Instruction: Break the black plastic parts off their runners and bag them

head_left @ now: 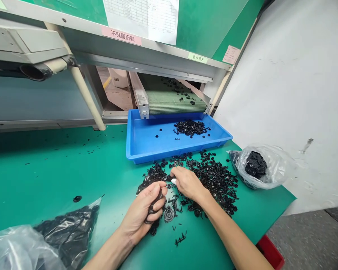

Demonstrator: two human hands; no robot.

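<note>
Several round black plastic discs (154,206) are stacked in my left hand (146,210), its fingers wrapped round them. Close beside it, my right hand (187,182) pinches a small black plastic part (170,177) between thumb and fingers; its exact shape is partly hidden. White covering shows on one right fingertip. Under and around both hands lies a heap of black plastic parts (214,180) on the green table. Between the hands and me rest a loose ring-like disc (169,213) and a short spiky black strip (180,239).
Behind the heap stands a blue tray (146,150) with black parts inside, under the end of a green conveyor belt (171,95). An open plastic bag (273,168) of discs is at right, another filled bag (70,232) at front left. A single disc (77,198) lies left.
</note>
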